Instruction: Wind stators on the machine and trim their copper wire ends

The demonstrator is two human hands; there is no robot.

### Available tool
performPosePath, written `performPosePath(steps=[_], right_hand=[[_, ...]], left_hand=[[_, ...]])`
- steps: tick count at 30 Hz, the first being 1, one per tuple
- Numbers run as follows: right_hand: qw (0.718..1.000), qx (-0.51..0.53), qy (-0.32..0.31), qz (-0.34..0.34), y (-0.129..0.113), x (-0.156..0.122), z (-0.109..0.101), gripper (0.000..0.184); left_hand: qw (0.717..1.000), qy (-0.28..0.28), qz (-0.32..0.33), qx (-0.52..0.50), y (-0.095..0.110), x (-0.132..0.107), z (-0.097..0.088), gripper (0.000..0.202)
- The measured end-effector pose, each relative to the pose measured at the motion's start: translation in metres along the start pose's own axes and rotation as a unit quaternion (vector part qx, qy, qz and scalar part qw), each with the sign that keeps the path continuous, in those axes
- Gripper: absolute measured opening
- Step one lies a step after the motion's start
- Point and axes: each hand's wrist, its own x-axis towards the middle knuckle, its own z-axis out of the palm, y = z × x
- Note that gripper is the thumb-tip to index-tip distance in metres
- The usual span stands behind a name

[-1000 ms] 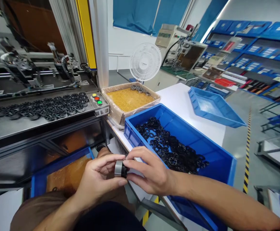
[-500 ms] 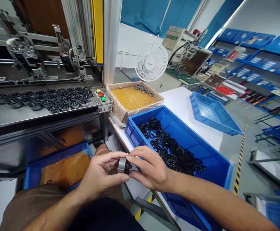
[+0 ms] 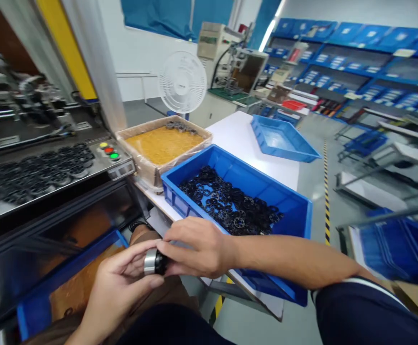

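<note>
Between the thumb and fingers of my left hand (image 3: 122, 278) is a short silver metal ring (image 3: 150, 262), held on its side above my lap. A black plastic ring (image 3: 161, 263) sits against its right face; whether it is fully seated cannot be seen. My right hand (image 3: 198, 247) is closed over that black side, its fingertips pinching it and partly hiding it. Close beyond my right hand, a blue bin (image 3: 291, 196) contains a heap of loose black plastic rings (image 3: 226, 201).
Rows of ring parts (image 3: 36, 172) cover the machine table at left, beside a button box (image 3: 113, 158). A plastic-lined carton (image 3: 151, 172) holds metal rings at its far edge. Behind are a white fan (image 3: 182, 82) and a shallow blue tray (image 3: 284, 139). Below left lies another blue bin (image 3: 22, 318).
The view has turned to the right, so the surroundings appear further left. Both hands keep the ring parts between them, and more of my right arm and sleeve shows.
</note>
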Motion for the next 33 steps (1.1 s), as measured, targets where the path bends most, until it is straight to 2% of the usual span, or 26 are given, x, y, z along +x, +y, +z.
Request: performPosePath(steps=[3, 7, 9, 10, 11, 12, 13, 14, 15, 18, 20, 23, 26, 29, 33], right_hand=[[0.999, -0.03, 0.018, -0.031, 0.002, -0.003, 0.001, 0.029], [0.997, -0.058, 0.009, -0.044, -0.002, -0.007, 0.005, 0.034], [0.999, -0.037, -0.026, -0.029, 0.001, -0.006, 0.005, 0.039], [0.998, -0.019, -0.056, -0.004, 0.008, -0.006, 0.003, 0.041], [0.993, -0.005, -0.106, 0.05, 0.017, -0.007, -0.001, 0.043], [0.977, -0.002, -0.169, 0.128, 0.03, -0.008, -0.006, 0.045], [0.947, -0.008, -0.234, 0.219, 0.046, -0.011, -0.011, 0.046], [0.888, -0.036, -0.316, 0.333, 0.063, -0.015, -0.017, 0.046], [0.849, -0.06, -0.352, 0.389, 0.081, -0.022, -0.022, 0.043], [0.762, -0.081, -0.443, 0.466, 0.121, -0.049, -0.026, 0.03], [0.708, -0.076, -0.502, 0.491, 0.133, -0.066, -0.02, 0.027], [0.662, -0.069, -0.556, 0.498, 0.137, -0.08, -0.008, 0.028], [0.653, -0.07, -0.581, 0.48, 0.137, -0.082, -0.002, 0.027], [0.666, -0.082, -0.577, 0.464, 0.14, -0.083, 0.001, 0.027], [0.697, -0.115, -0.531, 0.468, 0.144, -0.085, 0.007, 0.026]], left_hand=[[0.999, -0.017, -0.016, 0.041, -0.005, 0.001, -0.004, 0.05], [0.997, 0.037, -0.023, 0.057, -0.011, -0.003, 0.005, 0.052], [0.996, 0.055, -0.031, 0.063, -0.012, -0.005, 0.009, 0.054], [0.996, 0.058, -0.028, 0.067, -0.011, -0.005, 0.011, 0.054], [0.996, 0.055, -0.018, 0.073, -0.01, -0.004, 0.011, 0.054], [0.995, 0.048, -0.002, 0.083, -0.008, -0.002, 0.01, 0.053], [0.994, 0.042, 0.019, 0.099, -0.005, -0.001, 0.008, 0.052], [0.992, 0.039, 0.039, 0.117, -0.002, 0.001, 0.006, 0.051], [0.989, 0.04, 0.052, 0.131, 0.0, 0.003, 0.003, 0.049], [0.989, 0.063, 0.048, 0.128, 0.004, 0.008, -0.006, 0.045], [0.992, 0.075, 0.045, 0.09, 0.002, 0.011, -0.013, 0.046], [0.99, 0.096, 0.069, 0.073, -0.003, 0.011, -0.023, 0.046], [0.971, 0.099, 0.127, 0.176, -0.003, 0.007, -0.027, 0.032], [0.941, 0.092, 0.181, 0.269, 0.002, 0.004, -0.026, 0.032], [0.951, 0.108, 0.181, 0.226, 0.008, 0.003, -0.029, 0.045]])
